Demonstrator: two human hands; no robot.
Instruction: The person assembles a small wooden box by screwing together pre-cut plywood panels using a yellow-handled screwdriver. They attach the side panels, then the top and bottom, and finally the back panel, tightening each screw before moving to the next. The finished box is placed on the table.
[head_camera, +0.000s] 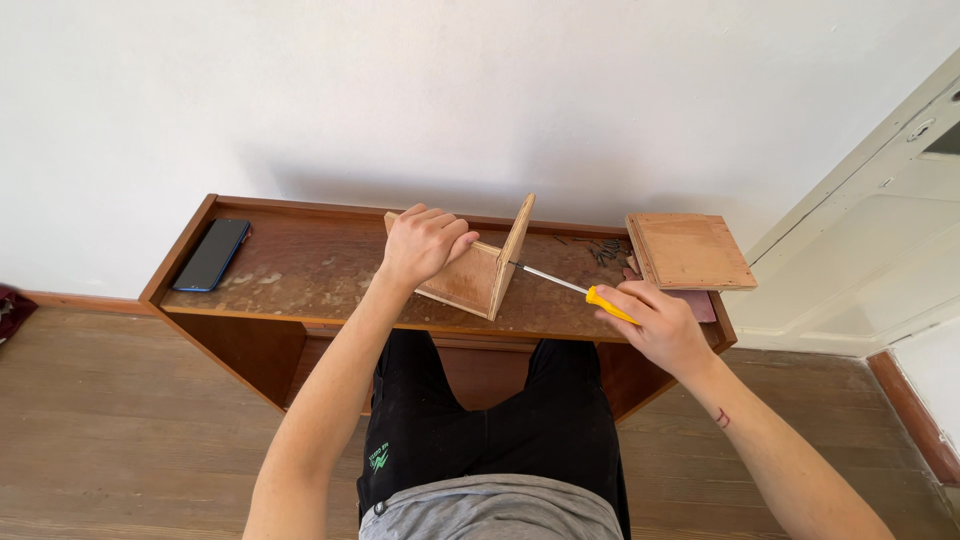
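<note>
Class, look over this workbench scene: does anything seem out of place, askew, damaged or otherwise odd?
Two things stand out. The square wooden board at the right end juts past the edge of the bench. The bench top is worn and blotchy, with pale patches. Small screws lie loose near the board.

Can't really see the screwdriver (570, 285) tip, it's tucked behind the upright plywood panel (512, 255), so whether it sits on a screw is anyone's guess. Most of its yellow handle is buried in the right hand (655, 322). The left hand (425, 243) covers the top edge of the other wooden board (462, 280), so the joint there is hidden. The little pile of screws (603, 250) near the square wooden board (688, 250) is too small to count. A reddish flat thing (702, 305) pokes out from under that board, can't tell what it is. The dark red object (10, 308) on the floor is cut off at the left edge, and the door (880, 220) runs out of frame on the right.
</note>
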